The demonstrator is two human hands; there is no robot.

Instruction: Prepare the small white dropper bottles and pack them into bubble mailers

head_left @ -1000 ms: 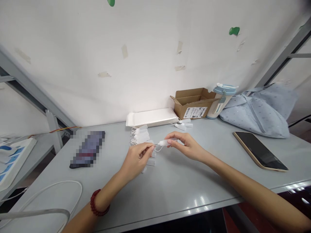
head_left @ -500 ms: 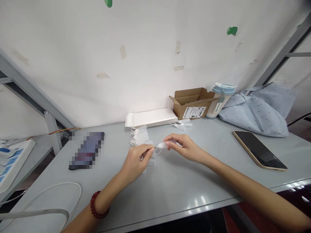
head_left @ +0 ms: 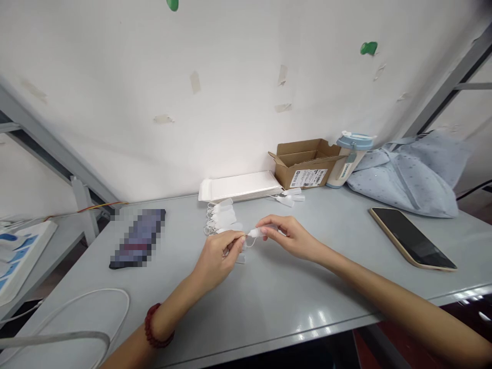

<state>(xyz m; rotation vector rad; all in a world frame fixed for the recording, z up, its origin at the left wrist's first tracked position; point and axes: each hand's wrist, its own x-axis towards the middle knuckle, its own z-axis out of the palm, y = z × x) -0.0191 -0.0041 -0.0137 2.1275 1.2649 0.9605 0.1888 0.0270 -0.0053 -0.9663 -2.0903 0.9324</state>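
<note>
Small white tag [head_left: 254, 233] held just above the table [head_left: 269, 302], mid-bench, between my two hands. My right hand [head_left: 292, 239] pinches it at its right end, thumb and forefinger pressed together on it, other fingers loosely curled. A thin white string [head_left: 249, 243] hangs in a short loop from the tag's left end. My left hand [head_left: 216, 259] meets it there, thumb and forefinger closed tight on the string end; too small to tell exactly how the string sits in the pinch. Red bead bracelet [head_left: 157, 325] on my left wrist. Just behind my left hand lies a pile of like tags [head_left: 223, 216] with their strings, a few partly hidden under my fingers. Further back, against the wall, a flat white packet [head_left: 238, 186]; beside it an open cardboard box [head_left: 305, 163], with a few more loose tags [head_left: 291, 197] in front of it. Right of the box: a lidded cup [head_left: 348, 160], a pale blue bag [head_left: 411, 177], and a phone [head_left: 413, 238] lying face up. Left side: a dark flat item [head_left: 138, 238], blurred, and a white cable [head_left: 96, 300] looping near the table edge.
</note>
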